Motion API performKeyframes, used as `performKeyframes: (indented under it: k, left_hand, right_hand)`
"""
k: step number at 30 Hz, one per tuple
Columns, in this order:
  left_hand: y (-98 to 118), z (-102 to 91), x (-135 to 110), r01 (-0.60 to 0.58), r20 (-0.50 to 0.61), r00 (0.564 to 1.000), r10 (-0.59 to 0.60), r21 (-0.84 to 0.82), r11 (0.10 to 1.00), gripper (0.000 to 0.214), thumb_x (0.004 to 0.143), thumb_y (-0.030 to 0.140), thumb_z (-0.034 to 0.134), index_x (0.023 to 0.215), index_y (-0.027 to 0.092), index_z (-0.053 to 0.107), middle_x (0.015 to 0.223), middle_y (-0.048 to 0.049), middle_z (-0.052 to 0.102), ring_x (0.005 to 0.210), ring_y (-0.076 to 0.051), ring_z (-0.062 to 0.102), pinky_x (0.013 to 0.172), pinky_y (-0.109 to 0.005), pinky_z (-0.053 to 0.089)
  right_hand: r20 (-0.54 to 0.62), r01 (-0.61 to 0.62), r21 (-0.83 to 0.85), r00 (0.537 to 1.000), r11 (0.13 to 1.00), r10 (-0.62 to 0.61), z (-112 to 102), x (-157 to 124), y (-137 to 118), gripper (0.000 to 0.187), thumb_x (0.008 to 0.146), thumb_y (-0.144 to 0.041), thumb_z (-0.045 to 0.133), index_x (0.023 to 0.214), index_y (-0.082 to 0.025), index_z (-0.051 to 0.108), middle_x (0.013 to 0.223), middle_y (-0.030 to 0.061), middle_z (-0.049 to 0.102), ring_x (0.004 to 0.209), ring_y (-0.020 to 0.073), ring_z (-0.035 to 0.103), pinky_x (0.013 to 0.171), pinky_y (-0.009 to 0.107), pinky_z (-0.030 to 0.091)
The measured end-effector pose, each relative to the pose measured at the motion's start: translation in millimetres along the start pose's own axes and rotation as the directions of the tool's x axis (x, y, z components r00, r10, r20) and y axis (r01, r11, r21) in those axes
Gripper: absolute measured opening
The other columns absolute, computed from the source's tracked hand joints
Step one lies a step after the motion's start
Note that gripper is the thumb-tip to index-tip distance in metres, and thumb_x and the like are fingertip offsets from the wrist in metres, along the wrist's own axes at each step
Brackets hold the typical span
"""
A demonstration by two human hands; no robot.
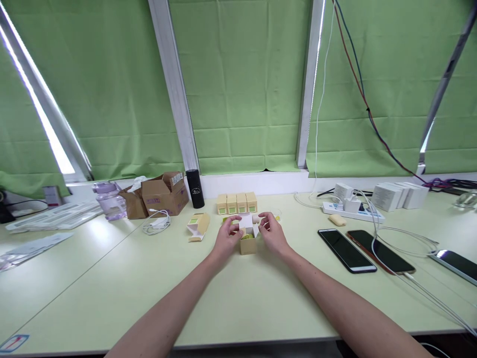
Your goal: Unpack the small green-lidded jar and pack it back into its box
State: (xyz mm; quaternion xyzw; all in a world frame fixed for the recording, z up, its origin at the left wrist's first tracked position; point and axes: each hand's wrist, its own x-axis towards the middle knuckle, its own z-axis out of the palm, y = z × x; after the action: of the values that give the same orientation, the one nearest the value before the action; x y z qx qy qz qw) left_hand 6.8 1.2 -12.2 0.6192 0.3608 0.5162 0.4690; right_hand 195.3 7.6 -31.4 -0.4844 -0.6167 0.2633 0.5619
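Note:
A small tan cardboard box [248, 247] stands on the table in front of me with its white-lined lid raised and its side flaps up. Something yellow-green [247, 236] shows inside, too small to make out. My left hand [228, 235] is at the left side of this box, fingers bent around its flap. On the opposite side, my right hand [275, 232] has its curled fingertips at the right flap. Just behind stands a row of several similar closed boxes [237, 203] with green labels. Left of my hands lies another opened box [198, 226] on its side.
At the back left are a brown carton [164, 196], a purple bottle [112, 201], a black cylinder [195, 189] and a coiled white cable [156, 223]. To the right lie phones [346, 250], a power strip [350, 211], trailing white cables and white boxes [387, 196].

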Motion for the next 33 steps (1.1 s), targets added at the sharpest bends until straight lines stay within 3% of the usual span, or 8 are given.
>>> performKeyframes:
  k: [17,33]
  left_hand:
    - [1.3,2.0,-1.0,0.02,0.007,1.0,-0.02,0.024,1.0,0.048,0.076,0.028,0.076,0.118,0.024,0.052,0.091,-0.0022,0.074,0.079,-0.019,0.066,0.08,-0.032,0.044]
    - [2.5,2.4,-3.1,-0.008,0.02,1.0,0.007,0.058,0.998,0.045,0.081,0.028,0.072,0.12,0.024,0.05,0.093,-0.0031,0.074,0.08,-0.017,0.064,0.082,-0.032,0.045]
  right_hand:
    - [0.05,-0.047,0.096,0.998,0.994,0.042,5.8,-0.9,6.3,0.037,0.081,-0.032,0.055,0.117,-0.024,0.056,0.088,-0.0013,0.061,0.071,0.0181,0.059,0.069,0.033,0.049]
    - [0.127,-0.088,0.059,0.989,0.994,0.08,8.5,-5.3,6.3,0.044,0.085,-0.043,0.062,0.124,-0.025,0.051,0.089,-0.0035,0.061,0.071,0.0178,0.058,0.073,0.034,0.047]
